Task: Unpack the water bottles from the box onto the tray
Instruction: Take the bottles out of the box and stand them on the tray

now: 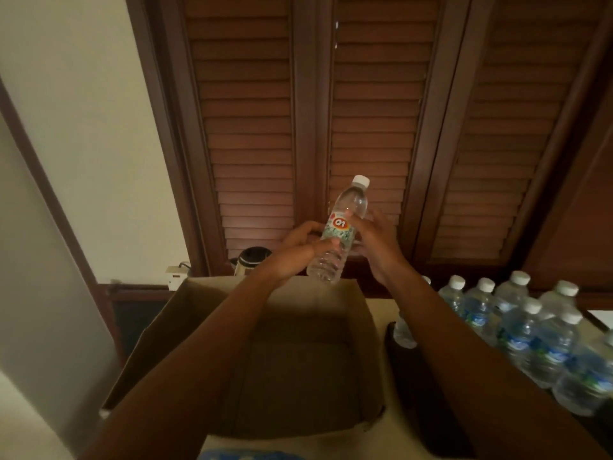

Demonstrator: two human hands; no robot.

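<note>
both hands, left [303, 249] and right [374, 239], clasp one bottle [338, 234] above the box [185, 327]; eight-odd bottles [530, 330] crowd the tray [411, 370], kettle [250, 260] behind.

The right arm [464, 343] hides much of the dark tray [418, 376]; the frame's right edge cuts off the standing bottles [544, 340]

Water bottle [338, 234] held tilted at frame centre, white cap toward upper right, above open cardboard box [292, 353]. Bottle gripped low by left hand [295, 250]; label touched by right hand [374, 240]. Box interior seen empty. Dark tray [414, 376] at lower right, on table [378, 307]; capped bottles [530, 330] stood in rows there. Louvred wooden doors [365, 111] across upper frame; kettle [252, 260] behind box.
</note>
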